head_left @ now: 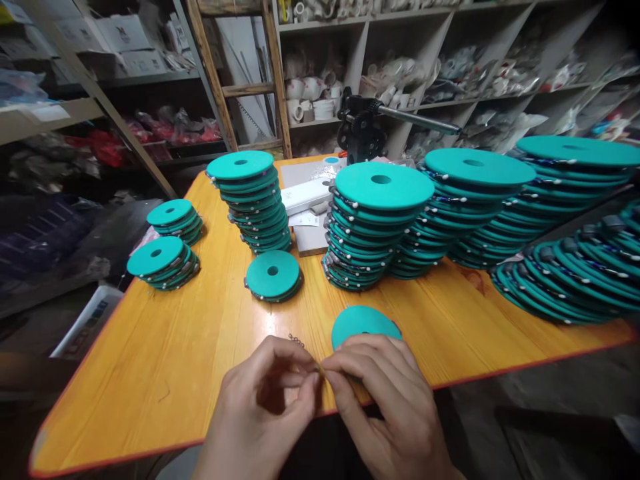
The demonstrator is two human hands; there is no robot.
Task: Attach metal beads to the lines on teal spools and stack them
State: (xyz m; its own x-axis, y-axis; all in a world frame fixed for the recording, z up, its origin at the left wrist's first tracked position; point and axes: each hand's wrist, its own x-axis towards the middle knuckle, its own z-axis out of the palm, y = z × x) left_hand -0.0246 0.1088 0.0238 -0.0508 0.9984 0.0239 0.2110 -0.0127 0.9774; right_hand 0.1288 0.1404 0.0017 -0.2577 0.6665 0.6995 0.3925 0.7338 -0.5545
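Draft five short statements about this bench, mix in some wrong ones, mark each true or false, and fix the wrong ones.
1. The left hand and right hand meet at the fingertips over the tabletop. True.
2. The right hand partly hides a green disc. True.
3. All the green discs are gathered in one pile. False: they stand in several separate stacks, such as the low stack beyond the left hand.
4. A metal lever sticks out from the black machine. True.
5. The tabletop is plain white. False: it is orange-yellow with visible wood grain.
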